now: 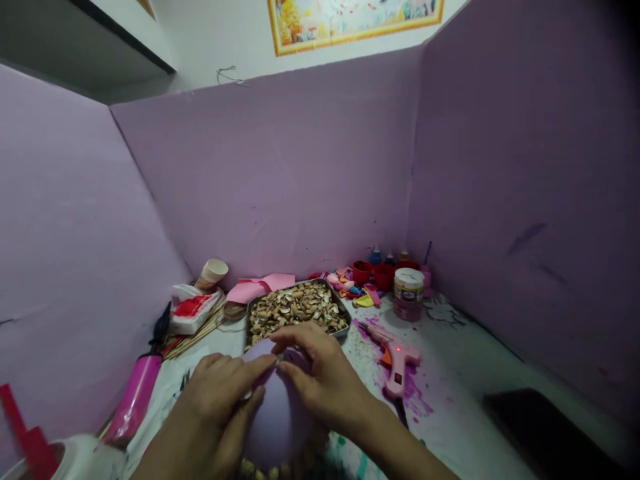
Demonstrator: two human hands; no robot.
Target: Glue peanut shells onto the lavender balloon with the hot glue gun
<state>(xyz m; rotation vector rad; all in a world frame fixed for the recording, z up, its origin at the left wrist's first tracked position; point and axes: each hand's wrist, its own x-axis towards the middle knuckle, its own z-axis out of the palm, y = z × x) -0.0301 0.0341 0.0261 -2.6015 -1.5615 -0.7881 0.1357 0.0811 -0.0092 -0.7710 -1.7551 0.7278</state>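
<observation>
A pale purple balloon (280, 420) rests low in the middle, with nut shells stuck round its base. My left hand (220, 407) lies curled against its left side, index finger and thumb pinched at the top. My right hand (325, 380) cups the balloon's upper right, fingers bent, fingertips meeting the left hand's. A small pale piece seems pinched between the fingertips, too small to name. Just behind the hands stands a metal tray (341, 308) full of nut shells (295, 310).
A pink glue gun (397, 360) with a lit red light lies right of the hands. A pink pump (134, 397), sticks, a tissue pack (193, 313), a paper cup (213, 272), loose balloons (350, 287), red cups and a jar (409, 293) line the purple-walled table.
</observation>
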